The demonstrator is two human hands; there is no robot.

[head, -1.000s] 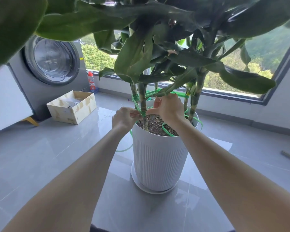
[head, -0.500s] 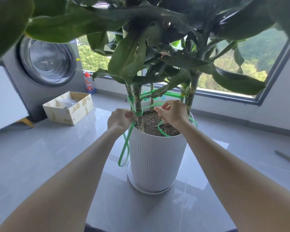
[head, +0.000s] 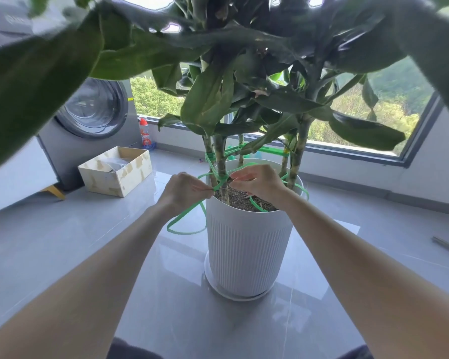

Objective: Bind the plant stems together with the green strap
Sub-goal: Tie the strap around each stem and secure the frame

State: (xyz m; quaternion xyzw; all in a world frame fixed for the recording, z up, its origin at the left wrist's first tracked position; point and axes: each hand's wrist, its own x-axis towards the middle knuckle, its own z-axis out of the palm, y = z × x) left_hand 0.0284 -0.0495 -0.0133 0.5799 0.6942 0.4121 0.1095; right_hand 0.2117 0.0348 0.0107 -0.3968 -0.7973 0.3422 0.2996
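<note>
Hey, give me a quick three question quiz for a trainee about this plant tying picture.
1. True or false: the left hand pinches the green strap.
2. The strapped stem stands in: A) white ribbed pot, B) metal bucket, C) glass vase.
3. Which appliance stands behind the cardboard box?
Key: 1 true; 2 A; 3 washing machine.

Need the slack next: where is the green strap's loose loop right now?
Head view: the loose loop of green strap hangs just left of the white pot, below the left hand, which pinches it beside the front stem.
</note>
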